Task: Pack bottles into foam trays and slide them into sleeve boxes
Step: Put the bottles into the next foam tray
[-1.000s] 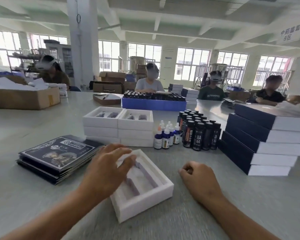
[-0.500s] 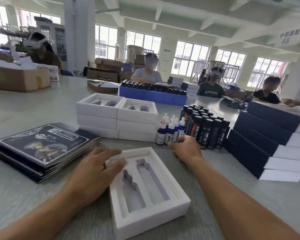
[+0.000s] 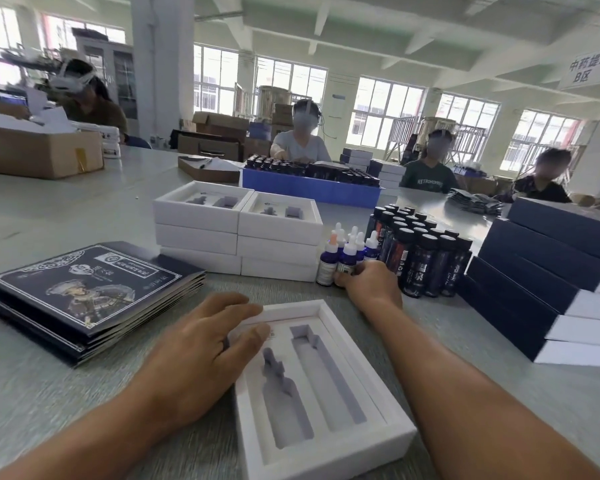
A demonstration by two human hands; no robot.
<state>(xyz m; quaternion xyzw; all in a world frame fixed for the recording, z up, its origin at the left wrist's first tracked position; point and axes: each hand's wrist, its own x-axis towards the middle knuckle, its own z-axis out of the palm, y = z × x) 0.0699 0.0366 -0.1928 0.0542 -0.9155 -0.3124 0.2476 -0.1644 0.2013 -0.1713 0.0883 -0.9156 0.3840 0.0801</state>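
Note:
A white foam tray (image 3: pixel 388 431) with two empty bottle-shaped cutouts lies on the table in front of me. My left hand (image 3: pixel 201 348) rests flat on its far left corner, fingers straight. My right hand (image 3: pixel 369 284) has reached to a cluster of small blue dropper bottles (image 3: pixel 329 261) and its fingers curl round the front one (image 3: pixel 347 263). Right of them stand several tall dark bottles (image 3: pixel 426 258) with black caps. Dark blue sleeve boxes (image 3: pixel 534 282) are stacked at the right.
Two stacks of white foam trays (image 3: pixel 236 233) stand behind the droppers. A pile of dark printed flat sleeves (image 3: pixel 84 296) lies at the left. A blue crate of bottles (image 3: pixel 309 188), a cardboard box (image 3: pixel 39 150) and several seated people are further back.
My right hand moved from beside the tray forward to the dropper bottles and took hold of one. The left hand stayed on the tray's corner. The camera tilted closer.

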